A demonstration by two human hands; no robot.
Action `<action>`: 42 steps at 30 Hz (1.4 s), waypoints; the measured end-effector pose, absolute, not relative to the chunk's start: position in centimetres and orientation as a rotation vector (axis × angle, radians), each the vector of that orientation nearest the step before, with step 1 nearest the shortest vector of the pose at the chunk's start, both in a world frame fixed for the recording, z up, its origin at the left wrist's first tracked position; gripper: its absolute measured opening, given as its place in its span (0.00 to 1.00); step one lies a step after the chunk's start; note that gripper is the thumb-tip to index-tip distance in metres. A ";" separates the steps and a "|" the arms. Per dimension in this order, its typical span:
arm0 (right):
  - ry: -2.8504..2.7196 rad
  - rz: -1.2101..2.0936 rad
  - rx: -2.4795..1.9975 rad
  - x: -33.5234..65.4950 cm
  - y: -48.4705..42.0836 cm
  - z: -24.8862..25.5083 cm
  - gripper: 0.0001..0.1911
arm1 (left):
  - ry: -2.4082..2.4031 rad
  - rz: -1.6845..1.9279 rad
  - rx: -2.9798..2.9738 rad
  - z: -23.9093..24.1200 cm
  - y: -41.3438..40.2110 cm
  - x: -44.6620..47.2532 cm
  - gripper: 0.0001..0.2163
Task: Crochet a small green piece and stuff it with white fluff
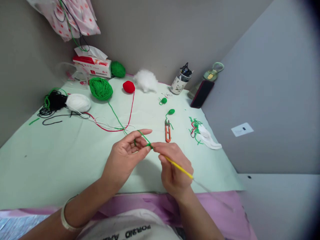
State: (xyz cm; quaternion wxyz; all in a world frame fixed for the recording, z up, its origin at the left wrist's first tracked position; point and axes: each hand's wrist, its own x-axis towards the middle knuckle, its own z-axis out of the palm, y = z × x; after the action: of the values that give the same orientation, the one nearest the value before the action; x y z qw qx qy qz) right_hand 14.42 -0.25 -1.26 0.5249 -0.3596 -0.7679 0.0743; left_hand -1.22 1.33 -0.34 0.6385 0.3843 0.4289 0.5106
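In the head view, the orange snips (167, 132) lie on the table (75, 160) just beyond the hands. Nearer the person than the snips and to their left, the left hand (122, 155) pinches a small green piece (149, 145) between thumb and fingertip, index finger stretched out with green yarn (143, 136) over it. The right hand (176, 166), nearer the person than the snips, has its fingers closed round a yellow hook (180, 167), whose tip meets the piece; whether it has caught a loop is too small to tell.

Left of the snips, a strand from the green ball (101, 89) crosses the red strand (110, 130) and white strands (107, 126); a pull could snag it there and tighten the yarn suddenly. If the index finger droops, the yarn would probably slacken and the hook could miss it. A loosened pinch might let the piece twist. The snips' blades point away from the hands, so accidental cutting seems unlikely.
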 end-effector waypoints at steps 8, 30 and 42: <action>-1.633 0.280 -0.929 14.3 0.0 -1.8 0.14 | 0.691 0.972 0.434 -0.6 1.9 -1.6 0.19; -1.329 0.770 -0.912 14.6 0.7 -1.1 0.09 | 0.700 1.047 0.533 -0.6 1.7 -1.5 0.11; -1.181 1.066 -0.811 15.2 0.8 -1.5 0.10 | 0.786 1.055 0.748 -0.7 1.5 -1.6 0.11</action>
State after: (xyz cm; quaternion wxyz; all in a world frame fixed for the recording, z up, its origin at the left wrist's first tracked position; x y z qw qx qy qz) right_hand 15.19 0.78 -1.51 0.6273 -0.3536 -0.5151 0.4649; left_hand -1.55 1.53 -0.71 0.7272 0.3392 0.3564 0.4786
